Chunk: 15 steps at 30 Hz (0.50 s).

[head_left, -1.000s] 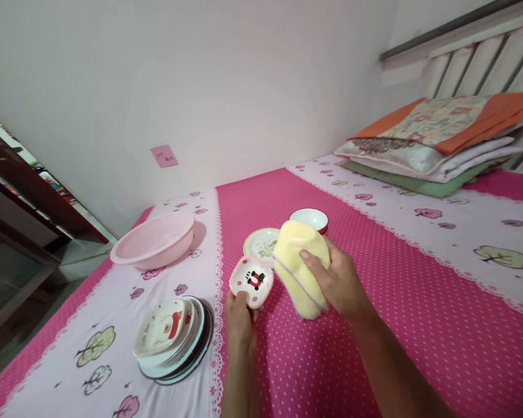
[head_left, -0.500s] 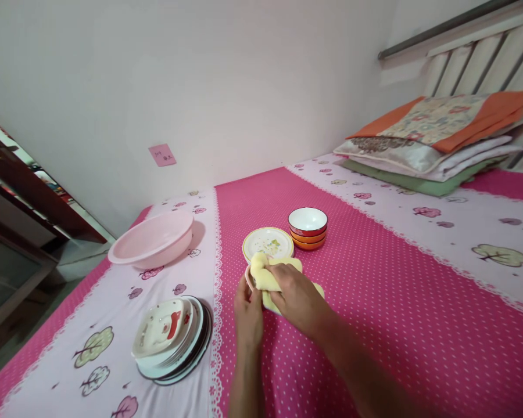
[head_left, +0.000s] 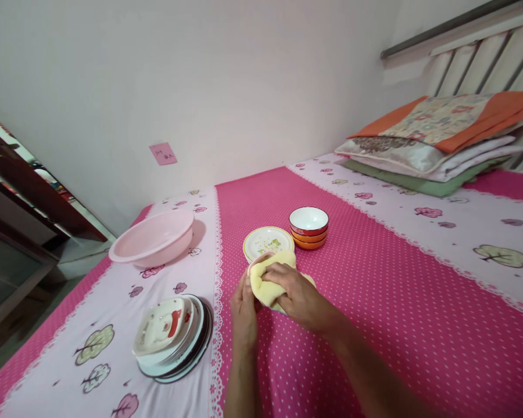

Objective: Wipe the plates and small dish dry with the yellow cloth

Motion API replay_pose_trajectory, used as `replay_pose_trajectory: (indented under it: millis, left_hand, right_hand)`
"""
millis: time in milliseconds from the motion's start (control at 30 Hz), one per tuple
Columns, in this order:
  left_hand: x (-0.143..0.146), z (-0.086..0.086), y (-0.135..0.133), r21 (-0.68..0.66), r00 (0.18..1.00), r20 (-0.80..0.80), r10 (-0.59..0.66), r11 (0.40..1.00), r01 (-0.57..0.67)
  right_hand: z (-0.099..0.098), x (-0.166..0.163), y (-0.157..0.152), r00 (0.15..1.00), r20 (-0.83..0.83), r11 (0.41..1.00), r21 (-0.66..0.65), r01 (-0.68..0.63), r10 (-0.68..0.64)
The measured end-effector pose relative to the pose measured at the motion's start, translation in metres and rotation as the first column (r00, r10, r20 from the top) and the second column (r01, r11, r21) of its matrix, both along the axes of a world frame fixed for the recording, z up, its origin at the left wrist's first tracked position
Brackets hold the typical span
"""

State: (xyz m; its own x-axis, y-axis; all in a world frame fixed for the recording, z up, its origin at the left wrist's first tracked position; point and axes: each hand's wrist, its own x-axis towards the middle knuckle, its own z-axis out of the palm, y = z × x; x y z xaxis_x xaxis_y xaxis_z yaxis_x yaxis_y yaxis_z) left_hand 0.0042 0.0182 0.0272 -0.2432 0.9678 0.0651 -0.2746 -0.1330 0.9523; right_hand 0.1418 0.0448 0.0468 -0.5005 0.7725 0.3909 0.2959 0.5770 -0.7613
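My left hand [head_left: 244, 302] is closed on the edge of a pink-rimmed dish [head_left: 260, 259]. Most of that dish is hidden, so I cannot tell whether it is a bowl or a plate. A yellow cloth [head_left: 283, 259] covers it, and my right hand [head_left: 290, 293] presses the cloth into it with bent fingers. Just beyond lies a white plate [head_left: 268, 241] with a yellow rim and a green leaf pattern. Beside the plate, to the right, stands a stack of orange bowls [head_left: 309, 232] with white insides.
On the left, a pile of plates [head_left: 185, 368] carries a squarish white dish [head_left: 160, 325] on top. Behind it sits a pink basin [head_left: 154, 238]. Folded bedding [head_left: 436, 139] lies at the right rear of the bed [head_left: 401, 302], near the slatted headboard [head_left: 483, 67].
My right hand has shifted the cloth over the dish, which now shows its pink rim along the top. My left hand has moved slightly left and turned with the dish.
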Motion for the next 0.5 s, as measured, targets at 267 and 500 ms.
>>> replay_pose_trajectory:
  millis: [267,500]
  left_hand:
    - [-0.011,-0.008,0.002,0.022,0.99,-0.142,-0.02,1.0,0.023]
    - [-0.035,-0.023,0.007,-0.067,0.968,-0.105,0.228,0.97,-0.235]
  right_hand:
    - [0.001,0.0,0.0,0.936,0.345,0.99,0.138,0.019,-0.066]
    - [0.009,0.021,0.002,0.789,0.536,0.954,0.184,0.237,-0.3]
